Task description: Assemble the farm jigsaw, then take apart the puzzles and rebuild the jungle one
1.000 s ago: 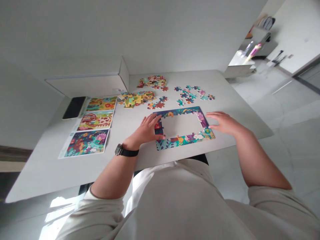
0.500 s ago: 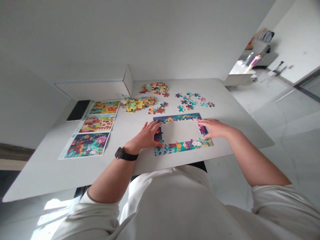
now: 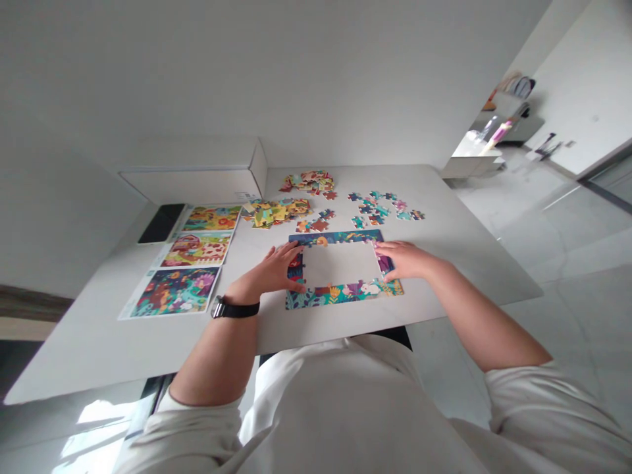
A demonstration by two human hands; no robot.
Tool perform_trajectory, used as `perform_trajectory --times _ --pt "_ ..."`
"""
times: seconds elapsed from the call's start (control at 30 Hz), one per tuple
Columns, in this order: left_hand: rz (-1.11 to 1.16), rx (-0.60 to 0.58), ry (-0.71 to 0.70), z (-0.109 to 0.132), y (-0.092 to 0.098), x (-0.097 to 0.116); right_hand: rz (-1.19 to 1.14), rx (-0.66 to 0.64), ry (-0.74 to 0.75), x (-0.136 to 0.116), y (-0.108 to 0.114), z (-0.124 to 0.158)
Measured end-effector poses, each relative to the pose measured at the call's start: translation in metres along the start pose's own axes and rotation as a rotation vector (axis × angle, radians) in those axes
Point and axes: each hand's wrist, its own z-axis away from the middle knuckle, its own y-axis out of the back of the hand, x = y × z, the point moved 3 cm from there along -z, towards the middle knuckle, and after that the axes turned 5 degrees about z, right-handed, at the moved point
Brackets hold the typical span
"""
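A jigsaw puzzle border (image 3: 336,236) lies flat on the table in front of me, its pieces joined into a rectangle around a bare middle. My left hand (image 3: 276,271) grips its left side, thumb near the lower corner and fingers near the upper one. On the right side, my right hand (image 3: 403,259) holds the border the same way, thumb and fingers apart along the edge. Beyond it are loose blue and teal puzzle pieces (image 3: 378,210), a yellow heap of pieces (image 3: 276,212) and a reddish heap (image 3: 311,181).
Three printed pictures (image 3: 178,290) lie in a column on the left of the table (image 3: 257,336). A black phone (image 3: 162,224) rests beside the top one. Behind them, a white box (image 3: 192,184) stands against the wall.
Both hands have slid the puzzle border a little to the left across the table. The loose pieces and printed pictures keep their places on the table; the view has shifted slightly.
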Motion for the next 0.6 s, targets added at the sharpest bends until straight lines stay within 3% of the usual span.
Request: perform_trajectory --times 0.27,0.4,0.6 --pt "-0.001 -0.026 0.001 0.001 -0.001 0.003 -0.071 0.032 0.035 0.005 0.007 -0.001" --pt "0.013 -0.006 -0.016 0.002 -0.001 0.003 -0.087 0.094 0.016 0.005 0.016 -0.012" --pt "-0.034 -0.039 -0.003 -0.003 0.004 0.006 -0.092 0.074 -0.042 0.01 0.02 -0.036"
